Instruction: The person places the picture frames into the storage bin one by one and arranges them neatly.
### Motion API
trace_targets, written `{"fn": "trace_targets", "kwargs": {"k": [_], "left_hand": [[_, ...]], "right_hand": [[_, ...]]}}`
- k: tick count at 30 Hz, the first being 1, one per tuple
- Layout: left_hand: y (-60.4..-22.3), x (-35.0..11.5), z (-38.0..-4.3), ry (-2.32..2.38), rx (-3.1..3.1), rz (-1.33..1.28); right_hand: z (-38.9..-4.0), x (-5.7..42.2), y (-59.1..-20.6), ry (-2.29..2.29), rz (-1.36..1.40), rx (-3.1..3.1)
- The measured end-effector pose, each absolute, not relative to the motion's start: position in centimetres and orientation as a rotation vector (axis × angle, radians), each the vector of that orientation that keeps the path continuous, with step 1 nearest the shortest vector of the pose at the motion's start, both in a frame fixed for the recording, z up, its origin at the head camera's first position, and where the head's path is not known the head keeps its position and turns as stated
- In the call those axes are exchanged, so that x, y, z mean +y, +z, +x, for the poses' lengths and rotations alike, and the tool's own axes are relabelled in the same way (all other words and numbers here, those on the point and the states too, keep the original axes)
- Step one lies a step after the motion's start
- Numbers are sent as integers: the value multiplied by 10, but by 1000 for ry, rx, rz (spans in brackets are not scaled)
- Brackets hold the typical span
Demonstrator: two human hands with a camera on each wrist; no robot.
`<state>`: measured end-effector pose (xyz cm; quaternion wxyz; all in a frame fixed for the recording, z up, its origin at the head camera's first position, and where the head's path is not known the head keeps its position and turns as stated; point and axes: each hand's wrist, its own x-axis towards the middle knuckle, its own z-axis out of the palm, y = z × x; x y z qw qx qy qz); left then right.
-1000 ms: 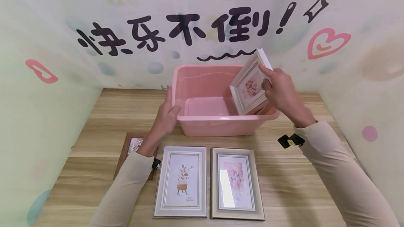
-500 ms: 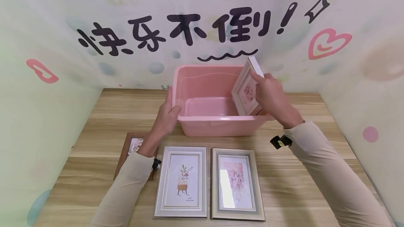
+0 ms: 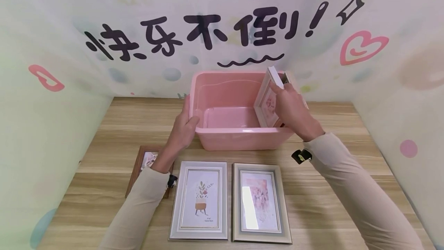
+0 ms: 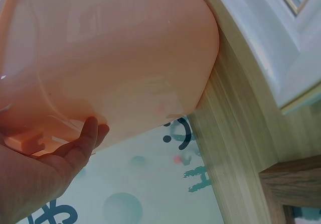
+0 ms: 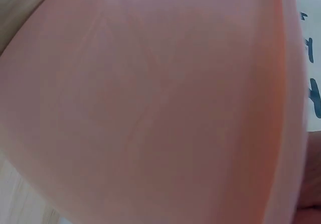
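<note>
A pink plastic basin [image 3: 239, 141] stands at the back of the table. My left hand [image 3: 183, 127] grips its left rim, thumb inside the near corner; in the left wrist view that hand's fingers [image 4: 89, 133] lie against the outer wall. At the basin's right end, my right hand [image 3: 293, 107] holds a white picture frame [image 3: 262, 105] with a pink flower print, standing tilted inside. Part of another frame [image 3: 288, 77] shows behind it, mostly hidden by the hand. In the right wrist view the basin's wall [image 5: 150, 108] covers nearly everything.
Flat on the wooden table [image 3: 322, 203] lie a white picture frame [image 3: 175, 207] with a potted plant print and a cream-gold frame [image 3: 284, 219]. A brown wooden frame [image 3: 134, 173] is partly under my left forearm. A printed cloth backdrop [image 3: 156, 76] rises behind the basin.
My right hand has moved left and down with the white picture frame, which sits lower in the basin. The frame behind it has come into view. My left hand has stayed put.
</note>
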<state>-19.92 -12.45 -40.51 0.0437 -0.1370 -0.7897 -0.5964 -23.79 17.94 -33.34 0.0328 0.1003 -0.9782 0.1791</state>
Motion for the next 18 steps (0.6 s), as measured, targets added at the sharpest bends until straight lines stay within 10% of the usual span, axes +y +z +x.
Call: {"fn": "trace_targets", "kwargs": {"k": [18], "left_hand": [[-404,-125,-200,-1822,-2432,-391]], "right_hand": [[-236,179,-348,-19,508,-2891]]}}
